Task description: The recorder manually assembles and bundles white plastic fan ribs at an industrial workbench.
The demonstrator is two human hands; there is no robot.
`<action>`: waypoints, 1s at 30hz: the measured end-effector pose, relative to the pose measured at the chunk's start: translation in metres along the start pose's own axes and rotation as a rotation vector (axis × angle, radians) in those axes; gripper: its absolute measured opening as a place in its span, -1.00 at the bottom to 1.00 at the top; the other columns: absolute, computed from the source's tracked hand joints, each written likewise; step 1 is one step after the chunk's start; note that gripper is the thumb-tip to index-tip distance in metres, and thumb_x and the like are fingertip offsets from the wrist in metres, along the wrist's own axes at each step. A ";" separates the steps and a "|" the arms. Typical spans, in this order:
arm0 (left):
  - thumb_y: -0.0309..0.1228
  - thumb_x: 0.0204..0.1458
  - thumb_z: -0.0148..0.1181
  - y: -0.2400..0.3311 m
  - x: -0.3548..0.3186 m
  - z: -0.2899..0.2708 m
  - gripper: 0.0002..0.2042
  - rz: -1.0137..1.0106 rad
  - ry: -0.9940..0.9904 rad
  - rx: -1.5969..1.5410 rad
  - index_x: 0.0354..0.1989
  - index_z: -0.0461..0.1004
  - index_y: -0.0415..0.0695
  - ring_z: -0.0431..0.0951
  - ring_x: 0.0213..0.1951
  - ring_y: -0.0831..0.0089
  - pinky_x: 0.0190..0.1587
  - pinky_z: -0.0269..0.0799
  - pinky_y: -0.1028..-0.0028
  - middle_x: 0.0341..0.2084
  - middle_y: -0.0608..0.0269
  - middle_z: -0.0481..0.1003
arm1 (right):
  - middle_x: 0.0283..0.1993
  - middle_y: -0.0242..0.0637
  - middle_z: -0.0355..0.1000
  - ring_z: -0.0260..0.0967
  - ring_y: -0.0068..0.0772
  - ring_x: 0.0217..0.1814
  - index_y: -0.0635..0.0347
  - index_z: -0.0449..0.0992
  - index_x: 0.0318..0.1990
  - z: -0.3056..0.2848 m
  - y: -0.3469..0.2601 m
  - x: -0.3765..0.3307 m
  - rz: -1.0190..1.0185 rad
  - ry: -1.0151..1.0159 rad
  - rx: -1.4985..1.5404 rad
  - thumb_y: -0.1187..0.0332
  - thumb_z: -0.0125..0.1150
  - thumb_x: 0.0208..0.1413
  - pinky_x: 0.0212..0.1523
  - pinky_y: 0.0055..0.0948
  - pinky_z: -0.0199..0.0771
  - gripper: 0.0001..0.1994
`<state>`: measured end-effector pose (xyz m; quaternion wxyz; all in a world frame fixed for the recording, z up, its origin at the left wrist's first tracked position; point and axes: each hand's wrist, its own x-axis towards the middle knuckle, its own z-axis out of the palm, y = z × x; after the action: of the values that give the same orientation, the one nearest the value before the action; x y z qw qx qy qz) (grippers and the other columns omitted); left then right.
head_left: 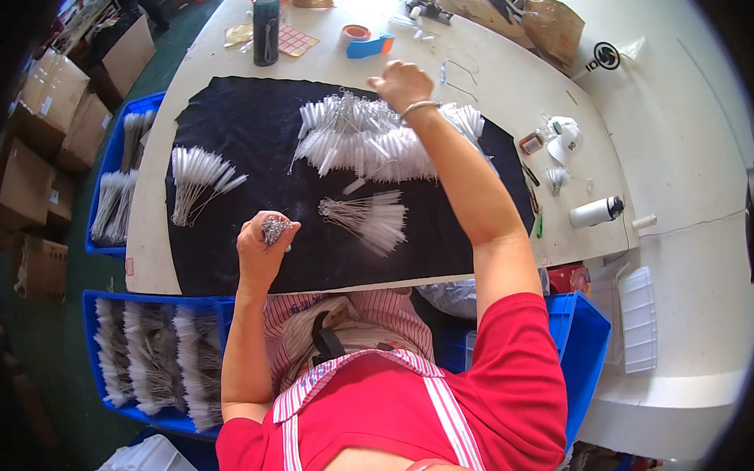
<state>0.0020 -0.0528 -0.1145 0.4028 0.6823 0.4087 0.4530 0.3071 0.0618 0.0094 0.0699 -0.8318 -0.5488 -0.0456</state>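
My left hand [259,244] is closed around a bunch of thin wire-handled brushes [273,229], their twisted wire ends sticking up, above the near part of a black cloth [249,132]. My right hand [401,83] reaches far across the table and rests at the back edge of a large heap of white bristle brushes [374,140]; what its fingers hold is hidden. A smaller fan of brushes [370,217] lies between the hands. Another small bundle [196,177] lies on the cloth to the left.
Blue bins of brushes stand at the left [116,182] and near left [153,359]; another blue bin [584,336] is at my right. A dark bottle [265,30], tape rolls [355,34], a white bottle [596,212] and cardboard boxes [52,97] surround the table.
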 end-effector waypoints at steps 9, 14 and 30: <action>-0.38 -0.14 0.36 -0.005 0.005 0.001 -0.80 -0.032 -0.005 -0.003 -0.48 0.42 -0.13 0.46 -0.56 0.40 -0.39 0.34 0.45 -0.65 0.30 0.48 | 0.01 -0.08 0.45 0.40 -0.14 0.06 0.16 0.52 -0.06 0.005 0.085 0.003 0.118 -0.356 -0.129 -0.23 0.30 -0.33 0.03 -0.27 0.39 -0.27; -0.38 -0.13 0.37 -0.002 0.006 0.002 -0.80 -0.015 0.000 -0.050 -0.48 0.43 -0.14 0.44 -0.57 0.40 -0.43 0.34 0.46 -0.63 0.28 0.47 | 0.05 -0.13 0.43 0.38 -0.14 0.10 0.13 0.52 -0.03 0.006 0.068 0.005 0.177 -0.426 -0.051 -0.01 0.36 -0.30 0.08 -0.29 0.36 -0.38; -0.41 -0.13 0.37 -0.003 0.007 0.003 -0.80 0.022 0.007 -0.043 -0.48 0.42 -0.15 0.45 -0.60 0.52 -0.49 0.34 0.54 -0.65 0.30 0.47 | -0.43 -0.24 0.49 0.42 -0.38 -0.46 0.29 0.54 -0.37 0.022 0.109 0.021 0.357 -0.461 0.855 0.35 0.35 -0.29 -0.39 -0.40 0.41 -0.72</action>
<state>0.0057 -0.0462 -0.1161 0.4109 0.6765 0.3926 0.4684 0.4160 0.0425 -0.0159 0.2875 -0.7981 -0.3688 0.3800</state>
